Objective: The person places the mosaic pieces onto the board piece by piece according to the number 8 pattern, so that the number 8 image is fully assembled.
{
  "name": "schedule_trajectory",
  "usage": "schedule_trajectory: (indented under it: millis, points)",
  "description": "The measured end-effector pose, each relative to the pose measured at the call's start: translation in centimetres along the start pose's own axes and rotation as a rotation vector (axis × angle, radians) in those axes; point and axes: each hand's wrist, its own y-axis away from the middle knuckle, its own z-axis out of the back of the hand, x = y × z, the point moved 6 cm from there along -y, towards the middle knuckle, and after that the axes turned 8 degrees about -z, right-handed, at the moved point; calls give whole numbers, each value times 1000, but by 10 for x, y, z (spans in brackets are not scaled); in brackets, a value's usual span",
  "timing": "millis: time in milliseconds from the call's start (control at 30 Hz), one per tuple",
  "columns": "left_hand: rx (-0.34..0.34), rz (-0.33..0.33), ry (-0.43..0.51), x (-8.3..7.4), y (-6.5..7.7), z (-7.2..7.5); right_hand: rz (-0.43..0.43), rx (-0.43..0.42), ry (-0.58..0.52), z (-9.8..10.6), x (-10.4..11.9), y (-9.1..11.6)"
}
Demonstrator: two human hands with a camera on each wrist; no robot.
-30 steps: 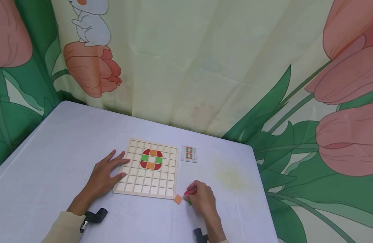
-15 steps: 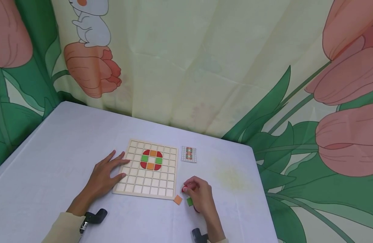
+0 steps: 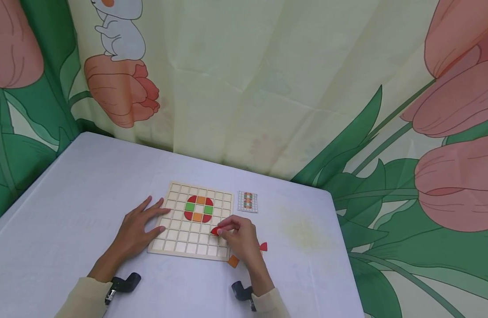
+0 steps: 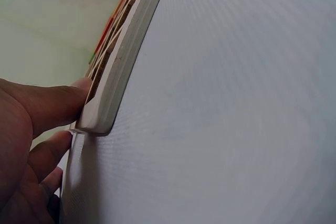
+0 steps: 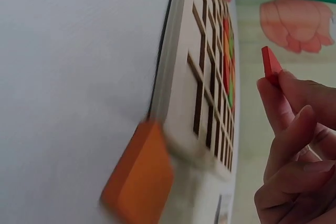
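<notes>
A wooden grid board [image 3: 180, 247] lies on the white table. Red rounded tiles, orange squares and green squares [image 3: 189, 206] form a ring in its cells. My left hand [image 3: 137, 229] rests spread along the board's left edge, thumb and fingertips touching the rim. Between thumb and index finger, my right hand [image 3: 244, 238] pinches a red rounded tile [image 3: 215, 231] over the lower right cells. In the right wrist view the red tile [image 5: 271, 66] is held up, apart from the board. Beside the board's near right corner lies an orange square tile [image 3: 233, 261].
Another red tile [image 3: 263, 246] lies right of my right wrist, partly hidden. A small pattern card [image 3: 247, 202] sits to the right of the board. The table [image 3: 109, 172] ends at a curtain [image 3: 236, 88] printed with tulips.
My right hand has lifted the red tile from the loose pieces and carried it left and away from me, over the board. The green loose tile is now hidden. My left hand stays put.
</notes>
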Motion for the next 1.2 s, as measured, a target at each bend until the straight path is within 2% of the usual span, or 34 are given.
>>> schedule_trajectory:
  millis: [233, 500, 633, 967, 1200]
  points:
    - [5, 9, -2, 0, 0, 0, 17, 63, -16, -30, 18, -15]
    - [19, 7, 2, -1, 0, 0, 61, 83, 64, -57, 35, -24]
    - [21, 4, -1, 0, 0, -1, 76, 83, 84, -65, 41, -26]
    - [22, 5, -6, 0, -1, -1, 48, 46, 175, -76, 45, -26]
    - [22, 7, -1, 0, -1, -1, 78, 9, 265, -80, 46, -27]
